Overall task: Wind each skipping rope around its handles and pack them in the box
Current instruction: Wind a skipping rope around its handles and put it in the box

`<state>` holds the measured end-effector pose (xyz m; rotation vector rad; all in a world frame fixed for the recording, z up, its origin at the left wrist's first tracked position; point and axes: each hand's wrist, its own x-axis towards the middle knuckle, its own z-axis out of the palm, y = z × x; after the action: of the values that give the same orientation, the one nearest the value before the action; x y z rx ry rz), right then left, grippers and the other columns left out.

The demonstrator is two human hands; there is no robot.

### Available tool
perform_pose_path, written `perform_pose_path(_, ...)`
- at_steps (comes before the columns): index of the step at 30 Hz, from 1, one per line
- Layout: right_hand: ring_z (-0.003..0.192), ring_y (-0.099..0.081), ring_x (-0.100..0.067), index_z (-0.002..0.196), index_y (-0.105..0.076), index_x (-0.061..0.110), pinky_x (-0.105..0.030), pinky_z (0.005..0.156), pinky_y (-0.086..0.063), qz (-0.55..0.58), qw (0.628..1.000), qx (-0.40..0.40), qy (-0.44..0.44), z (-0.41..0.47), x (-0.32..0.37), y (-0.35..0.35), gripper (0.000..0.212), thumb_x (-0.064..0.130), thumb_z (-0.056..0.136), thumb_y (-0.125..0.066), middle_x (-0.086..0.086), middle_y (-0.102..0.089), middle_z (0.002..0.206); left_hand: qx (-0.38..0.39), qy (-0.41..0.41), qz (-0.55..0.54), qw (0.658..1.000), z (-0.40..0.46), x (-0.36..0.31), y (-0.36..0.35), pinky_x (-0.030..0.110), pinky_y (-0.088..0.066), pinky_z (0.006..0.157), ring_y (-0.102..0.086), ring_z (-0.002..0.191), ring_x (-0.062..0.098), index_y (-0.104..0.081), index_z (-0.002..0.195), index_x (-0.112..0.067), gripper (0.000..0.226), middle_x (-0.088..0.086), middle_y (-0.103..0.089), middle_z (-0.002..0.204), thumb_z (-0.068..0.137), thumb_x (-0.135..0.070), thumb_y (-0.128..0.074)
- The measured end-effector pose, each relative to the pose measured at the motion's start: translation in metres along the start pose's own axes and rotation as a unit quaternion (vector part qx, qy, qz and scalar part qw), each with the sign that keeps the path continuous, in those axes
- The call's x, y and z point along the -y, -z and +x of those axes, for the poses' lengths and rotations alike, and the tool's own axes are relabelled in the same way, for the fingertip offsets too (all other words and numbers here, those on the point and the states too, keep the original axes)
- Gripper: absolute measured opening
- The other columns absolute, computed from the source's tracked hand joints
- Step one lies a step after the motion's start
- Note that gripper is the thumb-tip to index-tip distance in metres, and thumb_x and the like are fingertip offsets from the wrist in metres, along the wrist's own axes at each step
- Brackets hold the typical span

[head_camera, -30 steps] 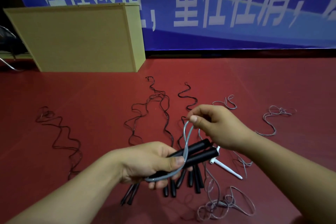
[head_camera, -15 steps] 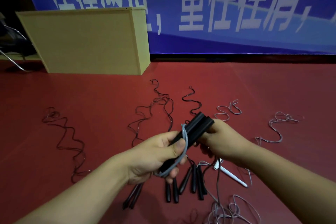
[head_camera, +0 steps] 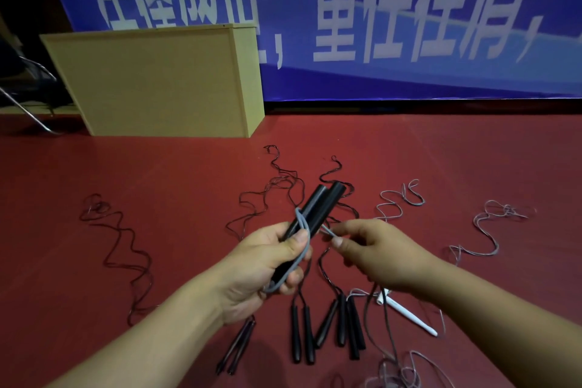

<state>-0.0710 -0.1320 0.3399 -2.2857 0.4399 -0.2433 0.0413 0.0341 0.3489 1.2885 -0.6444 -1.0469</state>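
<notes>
- Left hand [head_camera: 264, 264] grips two black handles [head_camera: 318, 208], thumb pressing the grey rope [head_camera: 303, 249] on them.
- Right hand [head_camera: 374, 249], just right of the handles, pinches that rope.
- Box [head_camera: 157, 82] stands well beyond the handles.

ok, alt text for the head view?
Left hand grips two black handles with grey rope looped round them; right hand pinches the rope. More ropes lie on the red floor, a box behind.

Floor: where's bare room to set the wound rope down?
Bare red floor between the box and the far-left rope; also right of the box below the banner. Crowded under both hands: floor handles and grey cord.
</notes>
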Motion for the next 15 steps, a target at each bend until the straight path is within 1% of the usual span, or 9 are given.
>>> perform_pose_path(2, 0.046, -0.048, 0.004, 0.100, -0.068, 0.028, -0.014, 0.053, -0.039, -0.011, 1.000, 0.020, -0.002, -0.002, 0.002, 0.002, 0.015, 0.032, 0.098, -0.054, 0.007, -0.058, 0.064, -0.025, -0.002, 0.004, 1.000, 0.003, 0.003, 0.000, 0.017, -0.033, 0.038, -0.043, 0.045, 0.008, -0.054, 0.100, -0.011, 0.023, 0.001, -0.052, 0.073, 0.087, -0.029, -0.059)
perform_pose_path(4, 0.047, -0.047, 0.001, 0.104, -0.066, 0.028, -0.016, 0.053, -0.042, 0.016, 0.998, 0.054, -0.012, -0.006, 0.005, 0.000, 0.014, 0.030, 0.098, -0.054, 0.006, -0.058, 0.064, -0.068, -0.008, 0.012, 0.998, 0.008, 0.007, 0.001, 0.017, -0.032, 0.037, -0.043, 0.045, 0.009, -0.055, 0.094, -0.012, 0.016, 0.001, -0.053, 0.072, 0.092, -0.028, -0.057)
perform_pose_path(6, 0.055, -0.050, -0.006, 0.110, -0.064, 0.029, -0.021, 0.058, -0.045, 0.026, 0.996, 0.088, -0.013, -0.009, 0.008, -0.004, 0.016, 0.027, 0.098, -0.054, 0.007, -0.058, 0.067, -0.112, -0.018, 0.033, 0.993, 0.013, 0.011, 0.005, 0.018, -0.033, 0.036, -0.044, 0.045, 0.009, -0.055, 0.089, -0.012, 0.016, 0.000, -0.053, 0.070, 0.097, -0.026, -0.055)
perform_pose_path(8, 0.063, -0.052, -0.005, 0.112, -0.062, 0.030, -0.023, 0.067, -0.047, -0.008, 0.995, 0.103, 0.005, -0.010, 0.010, -0.007, 0.017, 0.027, 0.097, -0.053, 0.010, -0.059, 0.072, -0.143, -0.027, 0.062, 0.987, 0.018, 0.014, 0.010, 0.019, -0.035, 0.037, -0.045, 0.045, 0.009, -0.055, 0.086, -0.011, 0.019, 0.000, -0.054, 0.067, 0.099, -0.025, -0.054)
perform_pose_path(10, 0.067, -0.052, -0.003, 0.106, -0.061, 0.029, -0.024, 0.070, -0.046, -0.023, 0.994, 0.107, 0.015, -0.010, 0.013, -0.008, 0.013, 0.028, 0.096, -0.053, 0.012, -0.059, 0.074, -0.165, -0.031, 0.095, 0.981, 0.021, 0.018, 0.014, 0.021, -0.037, 0.039, -0.047, 0.046, 0.010, -0.057, 0.082, -0.012, 0.022, -0.002, -0.055, 0.065, 0.100, -0.026, -0.053)
perform_pose_path(12, 0.067, -0.052, 0.000, 0.094, -0.058, 0.031, -0.018, 0.068, -0.044, -0.041, 0.993, 0.107, 0.016, -0.011, 0.018, -0.007, 0.006, 0.029, 0.096, -0.053, 0.013, -0.059, 0.075, -0.184, -0.033, 0.134, 0.973, 0.023, 0.019, 0.017, 0.023, -0.038, 0.041, -0.048, 0.047, 0.010, -0.057, 0.080, -0.013, 0.024, -0.003, -0.055, 0.062, 0.100, -0.026, -0.053)
perform_pose_path(15, 0.072, -0.052, -0.004, 0.082, -0.054, 0.032, -0.017, 0.064, -0.040, -0.090, 0.991, 0.094, 0.012, -0.011, 0.020, -0.006, 0.012, 0.033, 0.094, -0.055, 0.012, -0.058, 0.077, -0.211, -0.034, 0.190, 0.958, 0.024, 0.021, 0.022, 0.023, -0.039, 0.041, -0.049, 0.045, 0.009, -0.057, 0.078, -0.011, 0.026, -0.005, -0.055, 0.058, 0.100, -0.025, -0.054)
